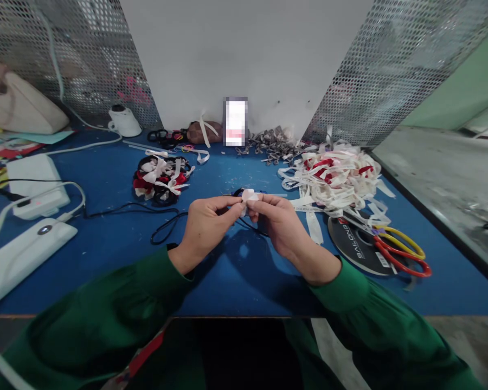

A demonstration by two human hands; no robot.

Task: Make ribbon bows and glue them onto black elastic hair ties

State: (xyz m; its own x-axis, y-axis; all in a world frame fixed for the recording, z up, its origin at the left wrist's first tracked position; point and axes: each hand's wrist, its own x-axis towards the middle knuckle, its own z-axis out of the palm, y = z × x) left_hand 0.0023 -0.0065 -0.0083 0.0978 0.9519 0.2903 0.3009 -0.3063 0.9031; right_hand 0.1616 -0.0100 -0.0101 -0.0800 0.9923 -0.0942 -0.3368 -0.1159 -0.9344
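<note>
Both hands meet over the middle of the blue table. A small white ribbon piece [250,196] is pinched between them. My left hand [210,222] holds its left side between thumb and forefinger. My right hand [282,225] grips the right side, thumb on top. Dark material shows just behind the fingertips, partly hidden by them. To the left lies a pile of black hair ties with white and red bows [161,179]. On the right is a heap of loose white and red ribbons [337,176].
Scissors with red and yellow handles [404,257] rest on a black round card [355,249] at right. Small metal clips [274,143] and a lit phone [236,122] are at the back. White power banks [28,260] and cables lie left.
</note>
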